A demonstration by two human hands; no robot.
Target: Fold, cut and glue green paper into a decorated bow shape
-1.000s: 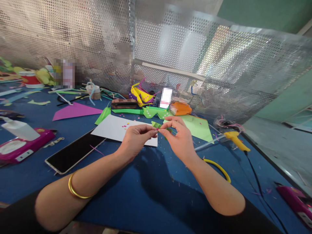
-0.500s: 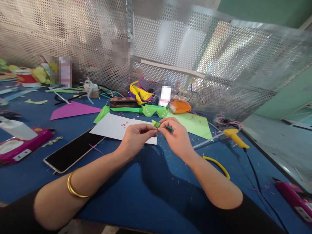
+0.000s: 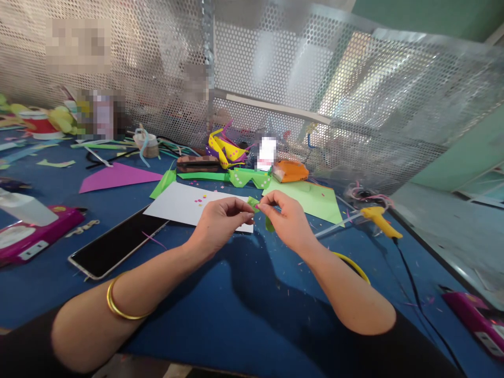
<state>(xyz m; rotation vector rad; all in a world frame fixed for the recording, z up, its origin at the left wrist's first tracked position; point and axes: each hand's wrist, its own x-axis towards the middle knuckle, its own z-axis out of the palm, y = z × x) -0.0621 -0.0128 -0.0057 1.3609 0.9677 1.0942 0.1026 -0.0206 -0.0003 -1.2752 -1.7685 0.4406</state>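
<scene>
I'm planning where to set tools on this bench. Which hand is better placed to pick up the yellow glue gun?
Probably the right hand: the yellow glue gun lies on its side of the blue table. The left hand would have to cross over. Both pinch the small green paper piece.

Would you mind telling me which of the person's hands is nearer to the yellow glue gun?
Right. The right hand is just left of the yellow glue gun, across a gap of blue table; the left hand lies farther left, beyond the right hand.
</scene>
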